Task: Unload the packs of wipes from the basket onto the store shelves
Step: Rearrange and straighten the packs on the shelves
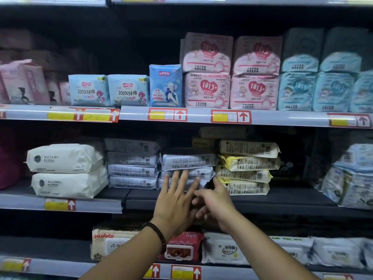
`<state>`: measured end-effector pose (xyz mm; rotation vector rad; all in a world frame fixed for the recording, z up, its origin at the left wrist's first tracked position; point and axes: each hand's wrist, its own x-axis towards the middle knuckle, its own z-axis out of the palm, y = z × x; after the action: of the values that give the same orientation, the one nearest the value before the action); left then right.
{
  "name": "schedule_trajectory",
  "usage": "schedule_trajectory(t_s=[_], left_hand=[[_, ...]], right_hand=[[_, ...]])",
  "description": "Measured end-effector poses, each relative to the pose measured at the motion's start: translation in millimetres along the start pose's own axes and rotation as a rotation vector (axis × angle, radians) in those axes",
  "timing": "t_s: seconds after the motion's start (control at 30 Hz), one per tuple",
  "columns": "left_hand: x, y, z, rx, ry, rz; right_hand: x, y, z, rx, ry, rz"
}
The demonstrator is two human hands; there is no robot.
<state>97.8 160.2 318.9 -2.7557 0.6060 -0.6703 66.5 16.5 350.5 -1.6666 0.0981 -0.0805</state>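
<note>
Left hand straight-fingered against grey wipes pack | right hand loose, empty | pack likely soft, light, slippery; grip long edges.

On the dark middle shelf, a stack of grey plastic wipe packs sits between a taller stack of grey flat packs, left, and a stack of cream plastic packs, right; two white soft packs lie stacked farther left

2 white packs are kept mostly plain, the grey-white stack and pale yellow stack are printed with black text, and the pink packs are stamped with red hearts, fwiw.
</note>
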Motion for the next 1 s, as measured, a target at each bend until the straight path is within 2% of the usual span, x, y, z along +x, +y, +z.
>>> schedule_trajectory(t_s=[0.07,0.17,0.43,0.6,0.73,1.0], left_hand=[[-1.5,-4.0,5.1,-0.009,0.104,0.003],[-3.2,-12.2,14.7,-0.009,0.162,-0.015],[0.8,-42.9,27.2,-0.059,0.151,-0.017],[0.4,-31.1,23.2,-0.04,0.171,-0.007],[2.7,-23.1,19.0,-0.049,0.186,0.002],[12.0,-22.7,17.6,-0.058,0.193,-0.01]], right_hand=[[3.2,-2.1,-3.7,0.027,0.02,-0.03],[3.5,-3.1,-2.9,0.031,-0.006,-0.015],[0.5,-8.4,1.7,-0.047,-0.082,0.002],[4.3,-20.3,-3.1,-0.019,0.012,-0.086],[10.4,-27.6,-0.6,0.04,0.003,-0.097],[12.1,-20.2,5.0,-0.052,0.054,-0.107]])
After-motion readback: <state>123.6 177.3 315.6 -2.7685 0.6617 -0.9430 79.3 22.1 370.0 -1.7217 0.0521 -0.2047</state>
